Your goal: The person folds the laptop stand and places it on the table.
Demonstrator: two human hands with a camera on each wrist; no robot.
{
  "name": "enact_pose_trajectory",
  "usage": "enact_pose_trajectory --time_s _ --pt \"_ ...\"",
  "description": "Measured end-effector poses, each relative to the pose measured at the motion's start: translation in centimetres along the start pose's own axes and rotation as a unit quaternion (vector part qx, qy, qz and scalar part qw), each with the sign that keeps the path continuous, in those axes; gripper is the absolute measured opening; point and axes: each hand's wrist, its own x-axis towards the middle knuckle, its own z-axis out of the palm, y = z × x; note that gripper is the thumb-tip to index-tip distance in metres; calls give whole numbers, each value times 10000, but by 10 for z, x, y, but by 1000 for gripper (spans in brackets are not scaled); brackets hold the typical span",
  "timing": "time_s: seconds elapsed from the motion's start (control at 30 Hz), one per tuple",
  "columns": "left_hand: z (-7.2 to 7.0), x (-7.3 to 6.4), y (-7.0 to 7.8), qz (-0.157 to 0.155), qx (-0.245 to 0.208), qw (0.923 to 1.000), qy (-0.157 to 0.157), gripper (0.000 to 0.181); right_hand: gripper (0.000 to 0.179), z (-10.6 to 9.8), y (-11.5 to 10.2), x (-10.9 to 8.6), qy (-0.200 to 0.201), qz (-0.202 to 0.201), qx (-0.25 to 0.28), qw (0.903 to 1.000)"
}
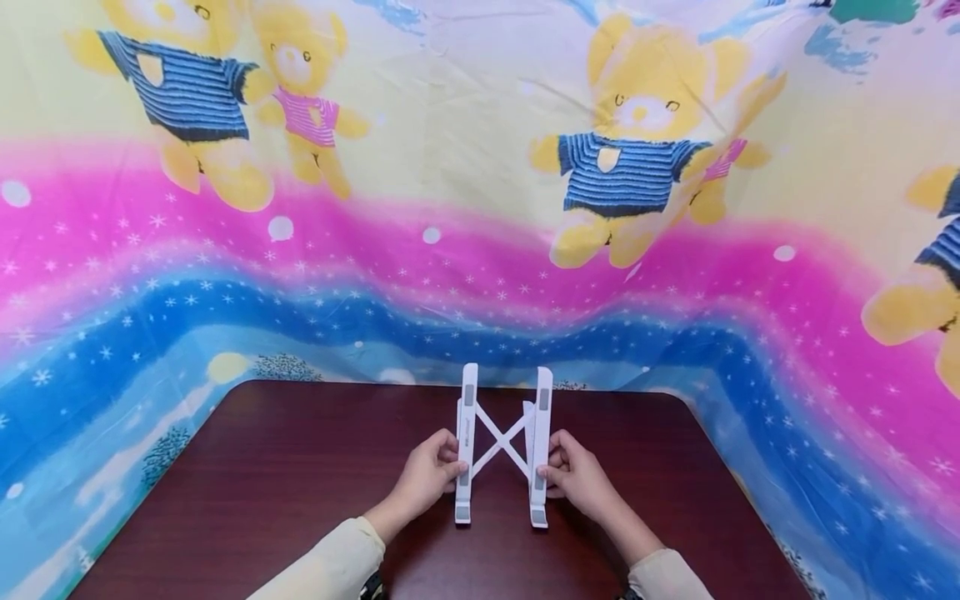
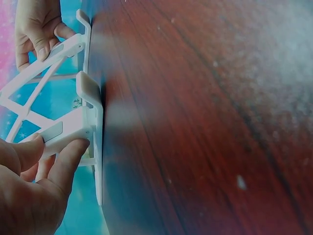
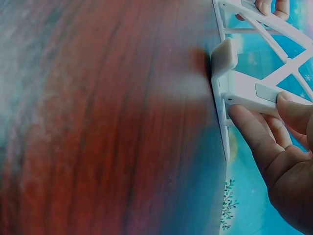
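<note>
A white folding laptop stand (image 1: 502, 444) with grey pads stands spread on the dark table, its cross braces forming an X between two side arms. My left hand (image 1: 427, 471) pinches the left arm near its lower front end. On the other side, my right hand (image 1: 581, 475) pinches the right arm at about the same height. The left wrist view shows the left thumb (image 2: 29, 152) by a grey pad and fingers under the raised arm. In the right wrist view, the right thumb (image 3: 293, 111) presses the pad's edge, with fingers underneath. The arms slope up from the base rails.
The reddish-brown wooden table (image 1: 300, 467) has rounded far corners. Behind and beside it hangs a cloth (image 1: 450, 167) printed with teddy bears and pink and blue bands. Pale sleeves (image 1: 330, 562) cover both forearms.
</note>
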Motion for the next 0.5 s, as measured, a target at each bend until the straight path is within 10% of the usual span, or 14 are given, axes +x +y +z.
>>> enact_pose_trajectory --time_s 0.5 --pt "6 4 1 -34 -8 10000 -76 17 28 1 -2 0 -80 -84 -13 9999"
